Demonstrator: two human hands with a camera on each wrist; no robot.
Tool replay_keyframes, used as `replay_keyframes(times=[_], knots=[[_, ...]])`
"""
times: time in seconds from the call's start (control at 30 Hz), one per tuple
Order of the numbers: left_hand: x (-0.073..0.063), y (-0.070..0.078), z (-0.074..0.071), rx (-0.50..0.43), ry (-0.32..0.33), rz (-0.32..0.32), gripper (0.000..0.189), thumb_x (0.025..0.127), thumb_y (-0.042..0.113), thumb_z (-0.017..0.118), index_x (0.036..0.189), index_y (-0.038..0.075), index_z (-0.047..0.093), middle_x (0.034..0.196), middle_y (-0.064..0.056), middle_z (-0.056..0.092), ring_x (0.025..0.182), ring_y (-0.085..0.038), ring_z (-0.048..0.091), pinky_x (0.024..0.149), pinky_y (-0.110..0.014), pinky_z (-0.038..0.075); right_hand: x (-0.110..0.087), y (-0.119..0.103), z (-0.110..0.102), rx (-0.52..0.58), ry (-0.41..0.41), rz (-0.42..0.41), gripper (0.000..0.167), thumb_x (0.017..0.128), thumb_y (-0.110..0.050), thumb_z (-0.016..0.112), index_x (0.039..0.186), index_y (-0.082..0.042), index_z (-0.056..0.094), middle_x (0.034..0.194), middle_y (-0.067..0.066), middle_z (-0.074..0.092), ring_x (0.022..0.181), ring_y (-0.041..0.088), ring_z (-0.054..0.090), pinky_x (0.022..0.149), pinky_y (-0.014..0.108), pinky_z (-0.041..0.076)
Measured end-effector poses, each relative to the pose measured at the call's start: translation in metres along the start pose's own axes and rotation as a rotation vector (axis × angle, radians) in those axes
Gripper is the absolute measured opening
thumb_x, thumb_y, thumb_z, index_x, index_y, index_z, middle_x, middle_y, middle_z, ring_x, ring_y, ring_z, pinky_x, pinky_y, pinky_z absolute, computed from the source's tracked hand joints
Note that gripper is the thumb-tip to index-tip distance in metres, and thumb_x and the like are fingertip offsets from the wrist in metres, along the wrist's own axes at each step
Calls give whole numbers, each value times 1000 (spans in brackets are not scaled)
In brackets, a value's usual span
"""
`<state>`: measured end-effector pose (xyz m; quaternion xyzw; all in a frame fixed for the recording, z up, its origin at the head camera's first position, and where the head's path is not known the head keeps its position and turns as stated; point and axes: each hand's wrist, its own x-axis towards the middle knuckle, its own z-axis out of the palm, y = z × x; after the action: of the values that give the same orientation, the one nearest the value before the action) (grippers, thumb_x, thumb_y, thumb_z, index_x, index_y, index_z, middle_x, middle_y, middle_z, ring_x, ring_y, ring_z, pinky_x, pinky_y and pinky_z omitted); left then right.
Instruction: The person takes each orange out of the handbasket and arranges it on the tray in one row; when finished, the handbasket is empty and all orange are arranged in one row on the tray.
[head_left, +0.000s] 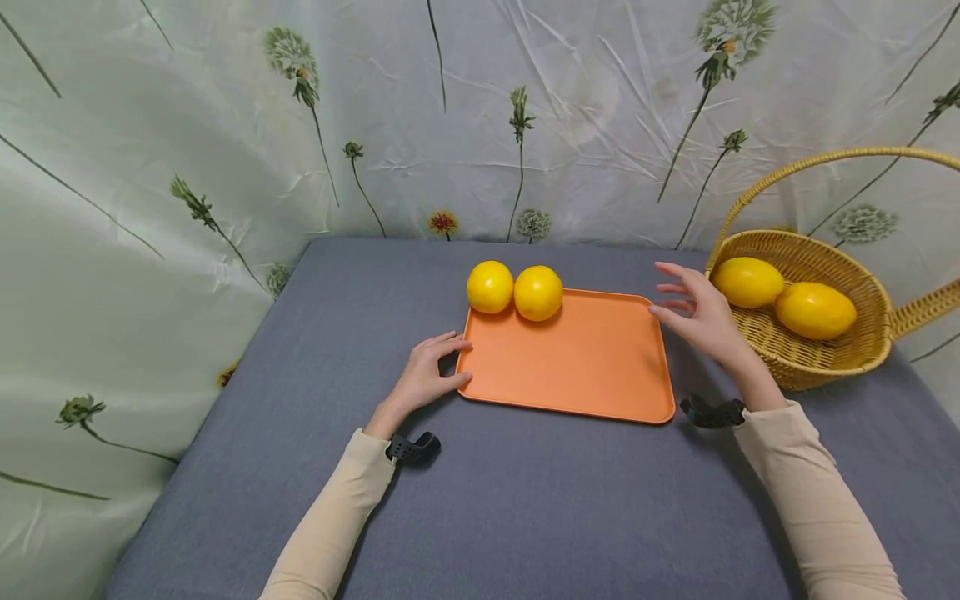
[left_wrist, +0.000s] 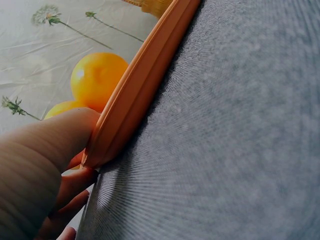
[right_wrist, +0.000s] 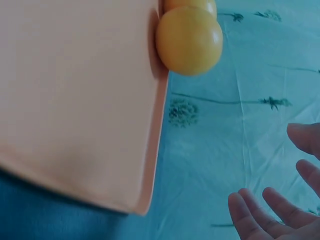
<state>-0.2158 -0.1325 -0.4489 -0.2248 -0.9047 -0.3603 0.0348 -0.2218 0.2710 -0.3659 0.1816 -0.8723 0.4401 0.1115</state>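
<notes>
An orange rectangular tray [head_left: 592,367] lies flat on the grey-blue cloth. My left hand [head_left: 423,375] holds its left edge, with the thumb on the rim and other fingers around the edge in the left wrist view. Two round yellow fruits that look like oranges, one at the corner [head_left: 490,287] and one beside it [head_left: 538,293], sit together at the tray's far left. Past the tray's far right corner, my right hand [head_left: 701,312] hovers with spread, slightly bent fingers and nothing in them. It is between the tray and a wicker basket [head_left: 802,367].
Two oval yellow fruits, a left one [head_left: 748,282] and a right one [head_left: 816,311], lie inside the basket at the right. Its tall handle [head_left: 825,156] arches above. A flower-printed curtain [head_left: 600,125] hangs behind the cloth-covered table [head_left: 540,508].
</notes>
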Motion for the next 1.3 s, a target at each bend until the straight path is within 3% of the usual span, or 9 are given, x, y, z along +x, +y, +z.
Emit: replay_keyframes(times=[0.17,0.6,0.8,1.07,1.17,1.3], knots=[[0,-1,1,0,1,4,47,77,23,75,120,7,64,128,-13,61,131,-31,47,110,-52,33,-8,4,-14,51,78,22,58,86,-1,62,140,-10,42,126,-23,43,103,-14,51,81,-1,43],[-1,0,0,4,8,8,47,77,23,76,120,6,64,129,-13,61,131,-31,47,109,-53,34,-17,20,-45,23,239,202,52,90,-8,59,139,-16,43,112,-30,41,94,-15,49,76,-3,39],[-1,0,0,1,9,12,47,77,22,76,120,6,64,129,-13,61,131,-31,47,110,-53,33,-22,31,-63,112,245,333,54,92,-12,56,142,-22,36,107,-27,41,88,-15,48,70,-1,42],[-1,0,0,9,-6,-11,48,77,23,75,121,7,63,130,-13,60,133,-30,45,111,-53,31,-20,42,-75,295,259,539,71,91,-20,57,150,-16,17,106,-18,36,85,-8,46,67,2,47],[-1,0,0,9,-8,-13,48,78,23,75,121,7,63,131,-13,60,133,-30,45,111,-53,30,-19,45,-76,232,252,583,71,92,-21,54,151,-15,15,105,-18,34,85,-7,42,69,2,47],[-1,0,0,2,-5,-8,48,77,23,75,121,7,63,130,-13,60,133,-30,45,111,-52,31,-19,46,-79,77,209,635,70,94,-29,48,152,-15,10,135,12,35,85,-9,39,71,1,47]])
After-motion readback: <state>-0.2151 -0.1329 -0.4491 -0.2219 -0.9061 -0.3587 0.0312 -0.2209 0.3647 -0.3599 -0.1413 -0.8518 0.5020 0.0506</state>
